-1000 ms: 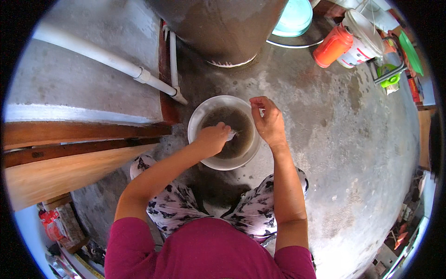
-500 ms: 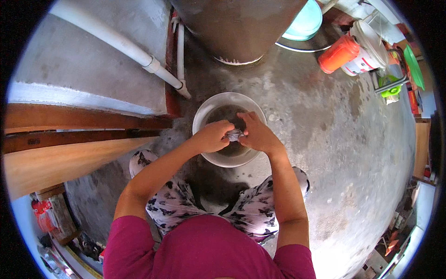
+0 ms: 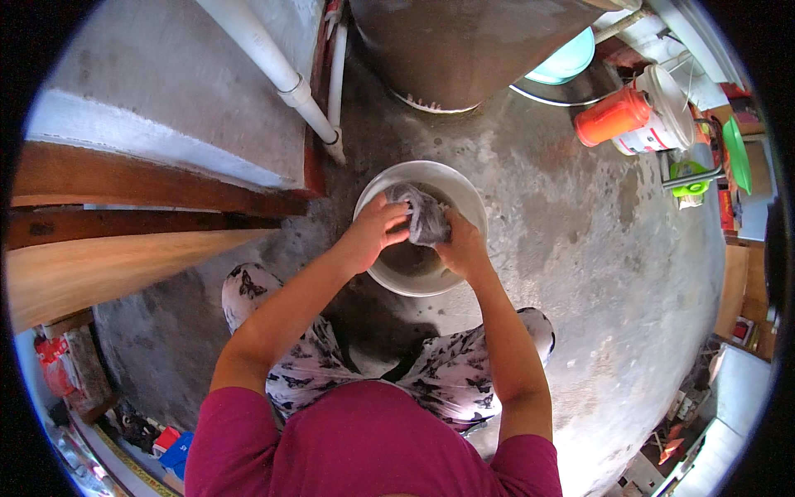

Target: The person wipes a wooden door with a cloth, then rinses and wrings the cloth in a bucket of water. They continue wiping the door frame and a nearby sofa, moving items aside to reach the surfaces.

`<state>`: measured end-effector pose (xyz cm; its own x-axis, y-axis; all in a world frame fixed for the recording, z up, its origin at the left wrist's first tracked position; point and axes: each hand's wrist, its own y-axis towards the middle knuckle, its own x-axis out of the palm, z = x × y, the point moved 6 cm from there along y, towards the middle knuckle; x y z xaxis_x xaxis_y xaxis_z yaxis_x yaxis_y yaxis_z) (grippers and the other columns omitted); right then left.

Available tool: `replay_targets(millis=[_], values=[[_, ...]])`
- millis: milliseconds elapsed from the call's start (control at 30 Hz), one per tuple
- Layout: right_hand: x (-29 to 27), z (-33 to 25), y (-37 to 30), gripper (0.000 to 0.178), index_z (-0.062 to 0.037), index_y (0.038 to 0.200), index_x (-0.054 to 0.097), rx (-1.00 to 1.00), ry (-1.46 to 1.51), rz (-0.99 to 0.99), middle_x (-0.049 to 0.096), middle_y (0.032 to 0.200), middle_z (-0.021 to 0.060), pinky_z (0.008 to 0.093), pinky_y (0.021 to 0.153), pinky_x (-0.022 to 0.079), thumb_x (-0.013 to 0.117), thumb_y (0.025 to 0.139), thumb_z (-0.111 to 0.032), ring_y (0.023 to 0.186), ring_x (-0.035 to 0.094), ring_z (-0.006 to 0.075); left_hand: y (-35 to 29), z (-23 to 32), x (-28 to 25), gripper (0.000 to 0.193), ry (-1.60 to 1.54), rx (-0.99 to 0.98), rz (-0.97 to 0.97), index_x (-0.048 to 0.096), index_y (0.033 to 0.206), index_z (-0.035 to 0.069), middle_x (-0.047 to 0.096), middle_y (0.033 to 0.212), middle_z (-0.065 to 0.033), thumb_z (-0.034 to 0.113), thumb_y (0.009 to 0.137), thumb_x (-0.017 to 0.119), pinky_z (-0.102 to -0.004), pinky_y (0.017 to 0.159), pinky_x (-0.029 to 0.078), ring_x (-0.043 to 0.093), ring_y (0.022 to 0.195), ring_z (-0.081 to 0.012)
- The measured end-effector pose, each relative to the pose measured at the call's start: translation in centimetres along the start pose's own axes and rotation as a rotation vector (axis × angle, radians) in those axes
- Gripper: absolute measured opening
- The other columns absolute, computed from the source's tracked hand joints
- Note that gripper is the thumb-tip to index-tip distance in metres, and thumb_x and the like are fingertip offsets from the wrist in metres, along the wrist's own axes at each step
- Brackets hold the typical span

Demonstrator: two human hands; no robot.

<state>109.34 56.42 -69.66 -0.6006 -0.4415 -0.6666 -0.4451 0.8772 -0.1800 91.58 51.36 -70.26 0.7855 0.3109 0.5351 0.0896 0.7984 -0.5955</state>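
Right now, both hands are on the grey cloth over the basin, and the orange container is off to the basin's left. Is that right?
Wrong side: the orange container is off to the right of the basin, as the head view shows. The left hand and right hand are on the grey cloth over the basin, as stated.

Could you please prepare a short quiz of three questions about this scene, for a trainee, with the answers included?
1. What do the left hand and right hand both touch?
a) a wooden brush
b) a grey cloth
c) a metal spoon

2. True or false: the round basin stands on a table.

3. Fill in: the container overlapping the white bucket in the picture is coloured ____.

Key:
1. b
2. False; it stands on the floor.
3. Orange
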Motion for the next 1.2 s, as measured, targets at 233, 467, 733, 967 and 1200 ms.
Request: replay_targets(millis=[233,467,733,967,1200], values=[[-1.2,-4.5,-1.7,0.040,-0.0041,0.113,0.057,-0.150,-0.069,0.162,0.065,0.113,0.0212,0.0518,0.080,0.055,0.068,0.075,-0.010,0.099,0.065,0.0442,1.8,-7.1,0.8,0.084,-0.258,-0.612,-0.131,0.042,0.145,0.008,0.053,0.139,-0.0226,0.067,0.089,0.063,-0.0567,0.104,0.048,0.055,0.128,-0.0361],[-0.6,-3.0,-3.1,0.066,-0.0098,0.136,0.051,-0.021,0.447,0.001,0.044,0.140,0.0074,0.0405,0.092,0.048,0.079,0.077,-0.023,0.127,0.051,0.0247,2.5,-6.6,0.6,0.028,-0.401,-0.297,-0.102,0.064,0.115,0.001,0.072,0.104,-0.0115,0.024,0.099,0.060,-0.0401,0.083,0.058,0.070,0.098,-0.0228],[7.8,0.4,-0.1,0.069,-0.0081,0.137,0.055,0.678,1.793,-0.125,0.065,0.118,0.0168,0.0396,0.085,0.055,0.059,0.093,-0.062,0.102,0.066,0.0268,-0.5,-5.4,3.4,0.037,-0.751,-0.418,-0.290,0.064,0.106,0.006,0.071,0.090,-0.0035,0.041,0.095,0.069,-0.0295,0.064,0.055,0.069,0.075,-0.0158],[8.0,-0.4,1.8,0.061,-0.0118,0.146,0.050,0.389,1.813,0.000,0.060,0.131,0.0167,0.0377,0.099,0.052,0.067,0.091,-0.033,0.107,0.062,0.0273,-1.5,-6.4,3.6,0.042,-0.683,-0.484,-0.227,0.064,0.107,0.006,0.071,0.089,-0.0036,0.045,0.092,0.072,-0.0274,0.060,0.056,0.068,0.070,-0.0130],[6.1,1.5,4.1,0.016,-0.0106,0.103,0.062,0.563,1.103,-0.208,0.064,0.097,0.0051,0.0334,0.075,0.053,0.067,0.088,-0.010,0.086,0.061,0.0185,1.0,-7.9,1.5,0.032,0.032,-0.401,-0.153,0.069,0.099,0.006,0.069,0.082,-0.0054,0.036,0.091,0.075,-0.0360,0.059,0.052,0.066,0.071,-0.0160]])
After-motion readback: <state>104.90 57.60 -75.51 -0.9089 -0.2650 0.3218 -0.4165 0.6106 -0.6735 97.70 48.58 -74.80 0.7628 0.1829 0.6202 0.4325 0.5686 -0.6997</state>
